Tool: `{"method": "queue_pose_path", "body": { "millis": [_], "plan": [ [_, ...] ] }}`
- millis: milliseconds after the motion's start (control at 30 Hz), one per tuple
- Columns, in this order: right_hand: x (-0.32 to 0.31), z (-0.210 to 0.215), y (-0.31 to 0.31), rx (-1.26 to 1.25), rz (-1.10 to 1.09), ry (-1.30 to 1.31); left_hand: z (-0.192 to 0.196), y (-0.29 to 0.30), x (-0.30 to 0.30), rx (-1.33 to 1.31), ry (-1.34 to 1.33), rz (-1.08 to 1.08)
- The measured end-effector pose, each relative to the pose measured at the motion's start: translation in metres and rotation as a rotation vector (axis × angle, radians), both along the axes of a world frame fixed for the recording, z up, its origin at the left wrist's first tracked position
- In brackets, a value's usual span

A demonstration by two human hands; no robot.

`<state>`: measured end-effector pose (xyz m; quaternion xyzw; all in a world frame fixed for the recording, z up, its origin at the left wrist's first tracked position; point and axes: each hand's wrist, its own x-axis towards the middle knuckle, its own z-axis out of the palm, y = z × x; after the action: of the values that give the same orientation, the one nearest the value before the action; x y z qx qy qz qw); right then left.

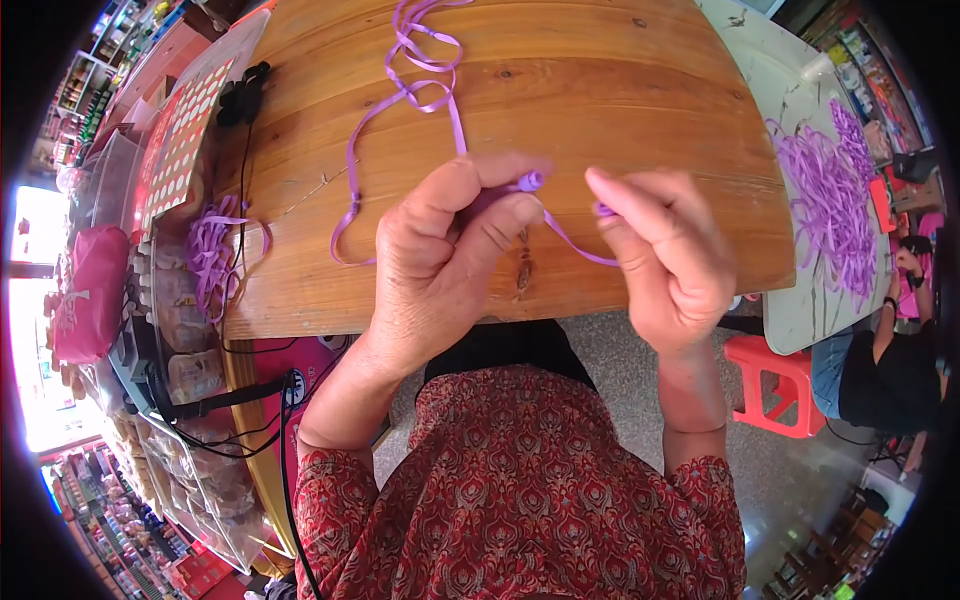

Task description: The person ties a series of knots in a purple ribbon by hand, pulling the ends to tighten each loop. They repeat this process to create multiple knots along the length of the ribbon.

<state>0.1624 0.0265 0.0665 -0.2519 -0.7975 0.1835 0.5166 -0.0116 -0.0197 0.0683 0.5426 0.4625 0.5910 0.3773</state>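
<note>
Over the near part of the wooden table, my left hand (430, 250) is closed in a pinch on a narrow purple ribbon (352, 180). A small rolled purple knob (531, 181) sticks out at the tips of its thumb and forefinger. To the right, slightly blurred, my right hand (672, 250) is also closed, with a bit of purple between thumb and forefinger. A thin strand of ribbon sags from one hand to the other. From the left hand the ribbon's long tail loops away over the tabletop to the far edge.
A bundle of purple ribbon (212, 255) lies at the wooden table's (620, 90) left edge, beside dark cables. On a pale table (800, 310) at right rests a large purple ribbon heap (825, 210). A red stool (775, 385) and another person (880, 370) are beyond it.
</note>
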Motion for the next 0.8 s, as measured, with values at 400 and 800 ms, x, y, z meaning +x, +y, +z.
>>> {"method": "queue_pose_path", "body": {
  "millis": [400, 800],
  "plan": [
    [-0.008, -0.015, 0.009, -0.288, 0.149, 0.172, -0.017, 0.010, -0.001, 0.115, 0.332, -0.018],
    [-0.011, -0.026, 0.019, -0.324, 0.156, 0.273, -0.029, 0.022, -0.002, 0.318, 0.502, 0.000]
  ]
}}
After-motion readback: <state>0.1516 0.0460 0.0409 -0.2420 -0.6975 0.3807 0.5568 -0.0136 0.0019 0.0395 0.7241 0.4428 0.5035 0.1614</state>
